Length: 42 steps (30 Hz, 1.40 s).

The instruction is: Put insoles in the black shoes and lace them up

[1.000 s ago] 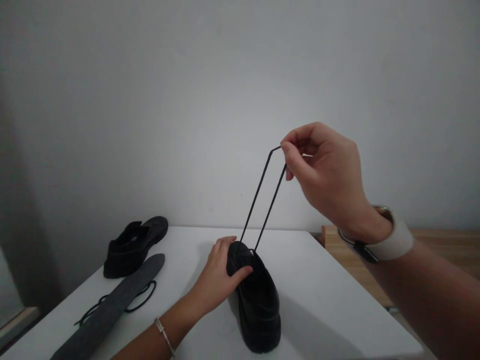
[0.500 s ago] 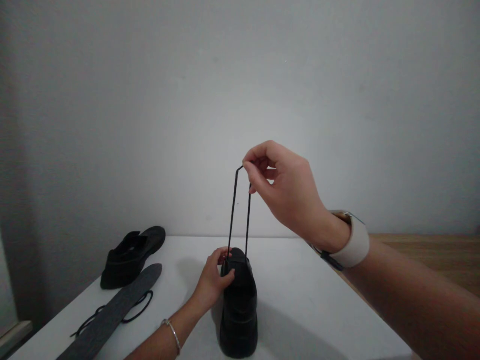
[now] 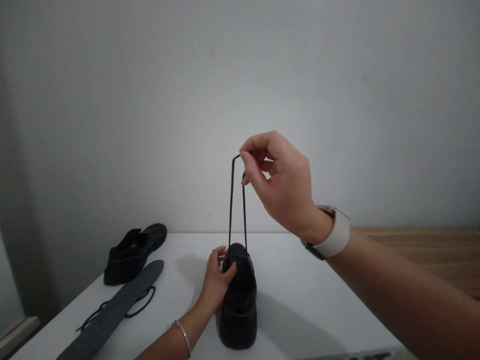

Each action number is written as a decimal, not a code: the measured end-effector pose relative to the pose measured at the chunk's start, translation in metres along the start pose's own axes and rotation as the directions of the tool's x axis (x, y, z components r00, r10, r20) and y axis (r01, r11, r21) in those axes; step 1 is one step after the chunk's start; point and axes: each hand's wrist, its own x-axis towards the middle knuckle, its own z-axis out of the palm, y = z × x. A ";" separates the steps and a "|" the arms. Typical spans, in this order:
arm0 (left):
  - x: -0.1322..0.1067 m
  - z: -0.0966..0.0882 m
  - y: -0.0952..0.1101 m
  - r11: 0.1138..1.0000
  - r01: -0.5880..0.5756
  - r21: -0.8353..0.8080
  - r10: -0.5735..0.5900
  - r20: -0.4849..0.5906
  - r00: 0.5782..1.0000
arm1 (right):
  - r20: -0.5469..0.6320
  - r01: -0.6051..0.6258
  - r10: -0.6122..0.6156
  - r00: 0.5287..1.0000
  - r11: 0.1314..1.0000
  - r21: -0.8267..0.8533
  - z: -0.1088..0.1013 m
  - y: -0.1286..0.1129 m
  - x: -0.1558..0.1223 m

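Note:
A black shoe (image 3: 239, 320) stands upright on the white table, its heel toward me and its toe pointing at the wall. My left hand (image 3: 216, 280) grips the left edge of the shoe's opening, thumb on the inner side and fingers on the outer side. High above the toe, my right hand (image 3: 283, 172) pinches a black shoelace (image 3: 231, 205) between thumb and fingertips. Both strands run taut and nearly straight down to the front of the shoe, forming a tall narrow loop. The eyelets are too dark to make out.
Left on the white table (image 3: 300, 280) lies a second black shoe (image 3: 125, 262), without visible lacing. Near it a grey insole (image 3: 123, 305) rests over a loose black shoelace (image 3: 144, 306). Behind is a grey wall; a wooden surface (image 3: 405, 250) extends at right.
My right hand has risen slightly and shifted a little left, with the lace still pinched. My left hand stays on the shoe. A grey object's edge now shows at bottom right.

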 end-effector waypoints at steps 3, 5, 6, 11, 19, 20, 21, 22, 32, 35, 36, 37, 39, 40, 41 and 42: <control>-0.005 -0.011 0.033 0.984 -0.139 0.108 0.157 -0.172 0.973 | 0.005 -0.034 0.034 0.999 0.999 0.012 -0.002 0.002 -0.001; -0.007 -0.019 0.071 0.938 -0.307 0.161 0.328 -0.119 0.937 | 0.010 -0.070 0.069 0.998 0.997 0.031 -0.003 0.003 -0.001; -0.007 -0.022 0.092 0.896 -0.411 0.169 0.421 -0.033 0.906 | 0.014 -0.084 0.083 0.996 0.995 0.045 -0.003 0.004 0.000; 0.012 -0.023 0.185 0.738 -0.664 0.120 0.670 -0.010 0.743 | 0.024 -0.119 0.117 0.993 0.990 0.078 -0.002 -0.001 0.000; 0.032 -0.019 0.210 0.732 -0.660 0.168 0.666 0.029 0.746 | -0.040 -0.148 0.160 0.986 0.965 0.219 -0.008 0.010 -0.006; 0.031 -0.018 0.209 0.747 -0.652 0.127 0.652 0.051 0.757 | -0.039 -0.160 0.174 0.984 0.960 0.230 -0.009 0.012 -0.006; 0.031 -0.017 0.209 0.764 -0.641 0.074 0.637 0.075 0.767 | -0.039 -0.172 0.186 0.982 0.956 0.237 -0.010 0.013 -0.007; 0.031 -0.016 0.209 0.778 -0.628 0.020 0.624 0.097 0.775 | -0.041 -0.182 0.197 0.979 0.953 0.242 -0.010 0.014 -0.007; 0.058 -0.038 0.204 0.813 -0.156 -0.561 0.316 0.200 0.927 | 0.093 -0.536 0.712 0.696 0.429 0.726 -0.022 0.065 -0.024; 0.070 -0.062 0.186 0.835 -0.162 -0.526 0.262 0.120 0.958 | 0.173 -0.546 0.798 0.577 0.220 0.808 -0.040 0.085 -0.045; 0.073 -0.073 0.178 0.856 -0.180 -0.485 0.250 0.082 0.965 | 0.161 -0.543 0.815 0.556 0.210 0.813 -0.047 0.092 -0.054; 0.076 -0.084 0.169 0.880 -0.195 -0.433 0.238 0.046 0.970 | 0.137 -0.552 0.835 0.533 0.221 0.804 -0.055 0.100 -0.065; 0.080 -0.107 0.151 0.930 -0.195 -0.313 0.209 0.014 0.978 | 0.063 -0.599 0.874 0.482 0.276 0.752 -0.071 0.116 -0.089; 0.080 -0.120 0.141 0.947 -0.199 -0.251 0.204 -0.008 0.979 | 0.028 -0.629 0.890 0.454 0.298 0.718 -0.078 0.124 -0.103; 0.080 -0.132 0.132 0.959 -0.209 -0.190 0.208 -0.025 0.978 | 0.007 -0.662 0.901 0.434 0.313 0.680 -0.084 0.131 -0.117; 0.079 -0.143 0.122 0.970 -0.214 -0.118 0.212 -0.031 0.977 | -0.017 -0.694 0.911 0.412 0.326 0.642 -0.090 0.138 -0.131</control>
